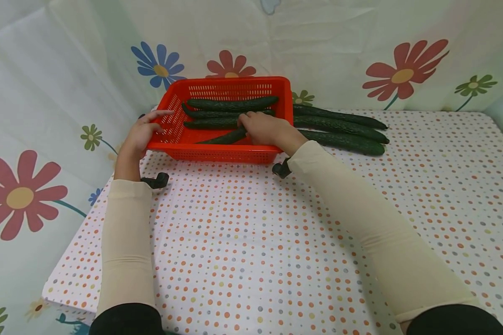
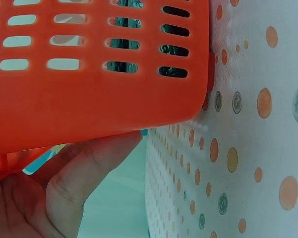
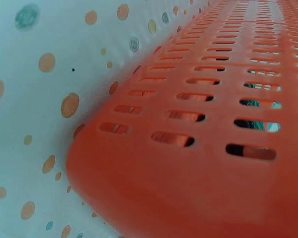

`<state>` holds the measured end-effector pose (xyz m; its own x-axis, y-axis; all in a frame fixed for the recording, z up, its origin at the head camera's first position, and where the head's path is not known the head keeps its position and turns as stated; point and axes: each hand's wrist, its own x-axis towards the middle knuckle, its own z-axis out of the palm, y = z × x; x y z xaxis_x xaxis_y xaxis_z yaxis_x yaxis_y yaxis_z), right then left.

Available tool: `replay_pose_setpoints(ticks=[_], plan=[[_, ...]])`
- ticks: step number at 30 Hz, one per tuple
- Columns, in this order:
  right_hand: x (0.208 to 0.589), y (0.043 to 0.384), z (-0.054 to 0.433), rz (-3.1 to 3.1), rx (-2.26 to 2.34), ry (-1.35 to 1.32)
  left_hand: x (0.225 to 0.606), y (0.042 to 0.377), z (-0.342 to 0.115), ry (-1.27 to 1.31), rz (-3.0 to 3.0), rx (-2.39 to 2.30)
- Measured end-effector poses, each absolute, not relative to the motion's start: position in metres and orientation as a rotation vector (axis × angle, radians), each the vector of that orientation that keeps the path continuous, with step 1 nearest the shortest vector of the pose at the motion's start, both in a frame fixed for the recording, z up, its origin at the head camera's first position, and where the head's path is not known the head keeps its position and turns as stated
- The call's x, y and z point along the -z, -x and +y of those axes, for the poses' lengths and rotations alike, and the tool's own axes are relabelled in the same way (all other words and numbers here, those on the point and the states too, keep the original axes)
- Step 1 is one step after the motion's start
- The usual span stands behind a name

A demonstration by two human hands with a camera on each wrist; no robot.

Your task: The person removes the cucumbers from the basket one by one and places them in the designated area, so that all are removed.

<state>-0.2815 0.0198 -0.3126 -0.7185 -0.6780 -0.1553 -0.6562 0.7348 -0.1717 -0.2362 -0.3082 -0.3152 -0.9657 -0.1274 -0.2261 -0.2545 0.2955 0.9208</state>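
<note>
A red slotted plastic basket (image 1: 224,154) stands at the back of the table, with several long dark-green cucumbers (image 1: 232,104) lying crosswise in it. My left hand (image 1: 140,134) grips the basket's left rim, fingers over the edge; in the left wrist view the left hand (image 2: 72,186) presses against the rim's underside. Reaching over the front right corner, my right hand (image 1: 265,128) holds one end of a cucumber (image 1: 224,138) that slants inside the basket near its front wall. Only the basket's outer wall (image 3: 154,188) fills the right wrist view; the right hand is hidden there.
Right of the basket, three more cucumbers (image 1: 341,129) lie side by side on the dotted tablecloth (image 1: 243,232). Their left ends are hidden behind the basket. A flower-printed curtain (image 1: 318,46) hangs behind and to the left of the table.
</note>
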Motion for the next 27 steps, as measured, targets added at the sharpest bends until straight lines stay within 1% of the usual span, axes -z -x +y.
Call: replay_pose_setpoints(ticks=[14,27], plan=[[0.3148,0.2816,0.0227,2.752,0.226,1.071,0.3150,0.2361,-0.3078,0.364,2.437,-1.759],[0.3087,0.2753,0.0275,2.781,0.347,1.201,0.3146,0.2359,-0.3082,0.358,2.432,-1.785]])
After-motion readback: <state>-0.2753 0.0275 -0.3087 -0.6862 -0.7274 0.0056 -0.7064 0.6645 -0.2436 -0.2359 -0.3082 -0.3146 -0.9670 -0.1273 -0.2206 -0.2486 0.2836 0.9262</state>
